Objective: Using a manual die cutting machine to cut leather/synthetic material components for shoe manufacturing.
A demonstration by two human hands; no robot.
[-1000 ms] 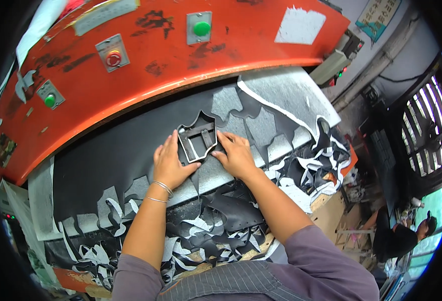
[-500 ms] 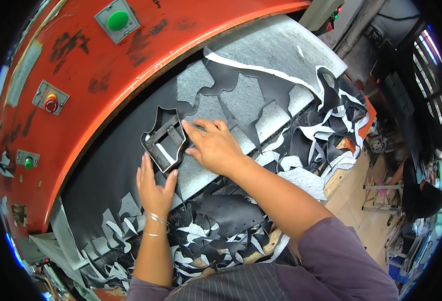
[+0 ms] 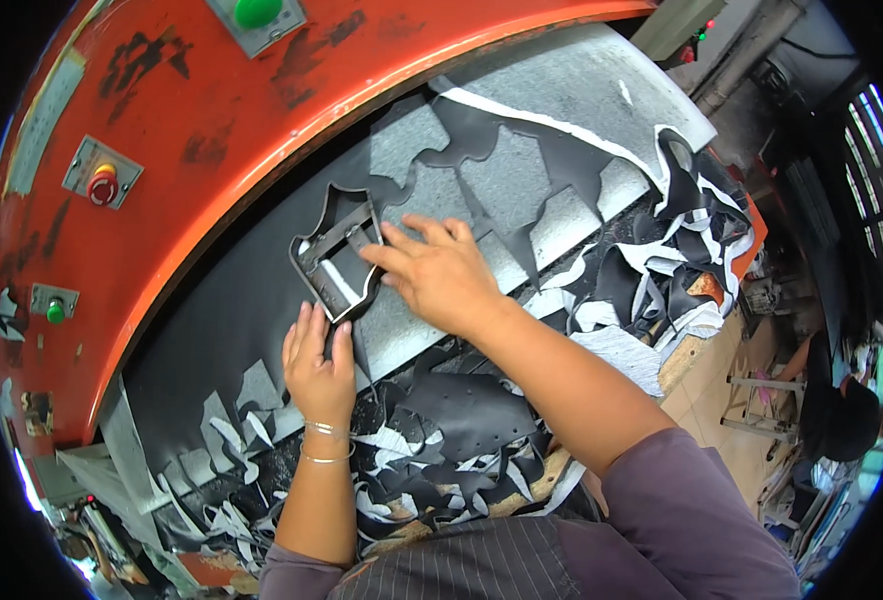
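Observation:
A metal cutting die [image 3: 335, 240] with a curved, pointed outline and a crossbar inside lies on a black leather-like sheet [image 3: 226, 325]. Against the die's near edge rest the fingertips of my left hand [image 3: 319, 368], its fingers stretched out and the thumb apart. My right hand [image 3: 446, 278] reaches in from the right with fingers spread. Its index finger touches the right wall of the die. Cut-out gaps in the sheet, right of the die, show the pale grey board [image 3: 581, 85] underneath.
An orange-red machine body [image 3: 196, 110] curves across the far left, carrying a red stop button [image 3: 103, 186] and green buttons [image 3: 55, 311]. Tangled black-and-white offcuts [image 3: 676, 260] heap at the right. A black piece with small holes [image 3: 466, 410] lies among near scraps. Someone sits at far right.
The whole view has shifted slightly, moving the scene up and right. My right fingers have slid nearer along the die's right wall. The die stays at about the same spot on the sheet.

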